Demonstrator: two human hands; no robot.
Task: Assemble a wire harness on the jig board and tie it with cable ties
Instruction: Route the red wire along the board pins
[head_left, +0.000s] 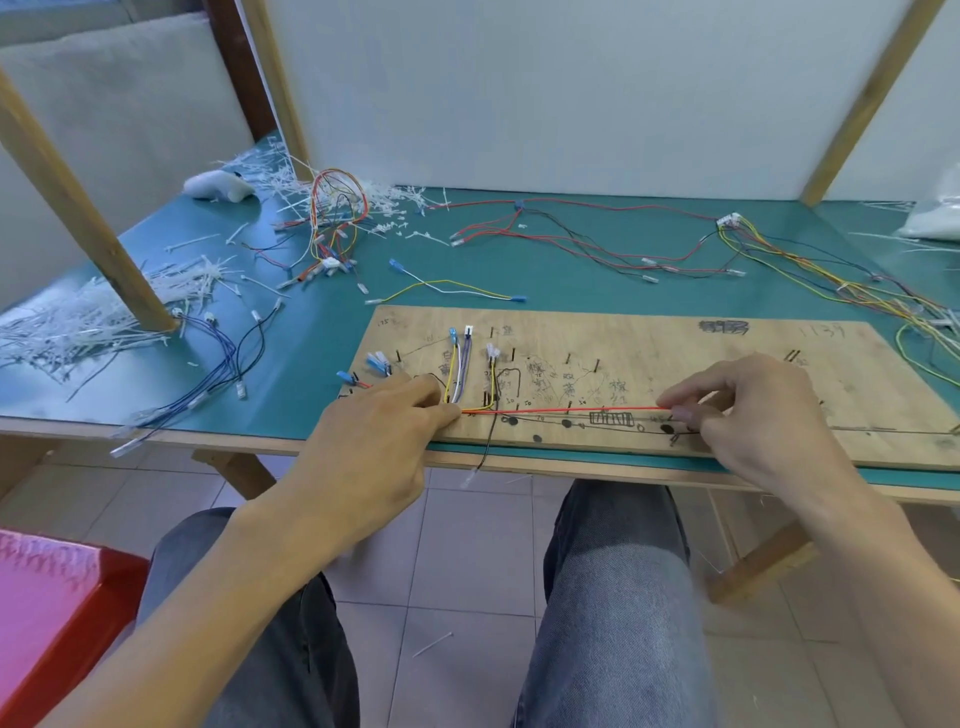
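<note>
Red wire (561, 410) stretched taut along the near edge of the jig board (649, 343), its left end pinched by the fingers of the left hand (374, 441), its right by thumb and forefinger of the right hand (753, 410). Risk — too hard a pull could drag seated leads (457, 374) off their pegs. Beyond, on the bench (322, 322): loose harnesses (597, 234), cable ties (104, 317).

A jig board (649, 343) lies at the near edge of the bench (322, 332). Along the board's near side a wire (561, 410) runs between the left hand (374, 447) and the right hand (753, 410) (one pinching each end). A heap of cable ties (93, 325) lies left of the board, and loose harnesses (582, 239) sprawl behind it.
</note>
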